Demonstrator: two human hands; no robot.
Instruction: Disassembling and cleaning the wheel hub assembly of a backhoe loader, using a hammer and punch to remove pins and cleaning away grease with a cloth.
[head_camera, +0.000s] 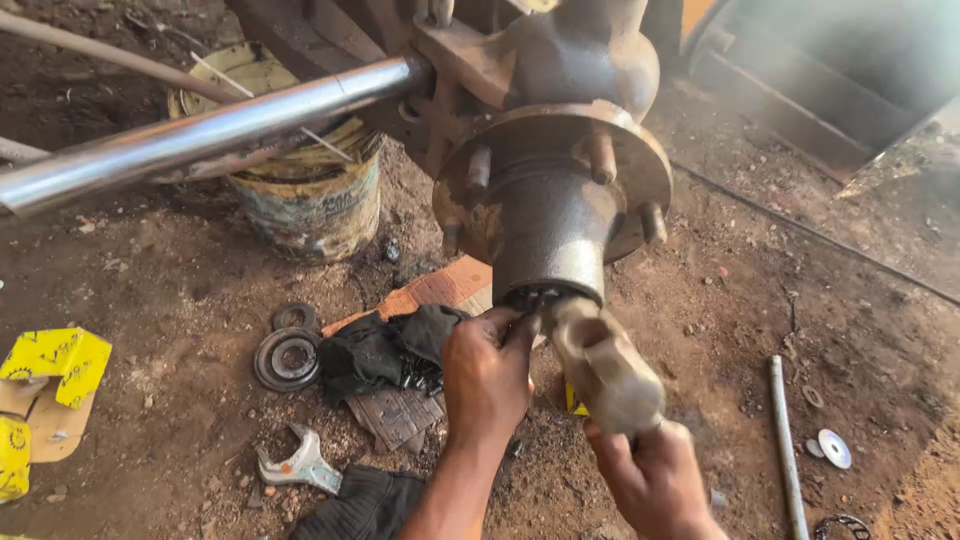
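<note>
A heavy, greasy steel tool (605, 370) is gripped by the closed right hand (655, 475) just below the hub (550, 215); left hand (487, 375) is pinched at the hub mouth. Best held low on the shaft, probably slippery.

floor: bare brown dirt (180, 290), oil-stained, littered | light: daylight, brighter at right | backdrop: dark metal sheeting (830, 70)

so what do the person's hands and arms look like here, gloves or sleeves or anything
Both are bare: no gloves, no sleeves, no watch or rings that show. The left hand and its forearm are smudged with dark grease and dust, most on the fingers. The right hand looks grimy too, with its forearm mostly cut off by the frame edge.
</note>
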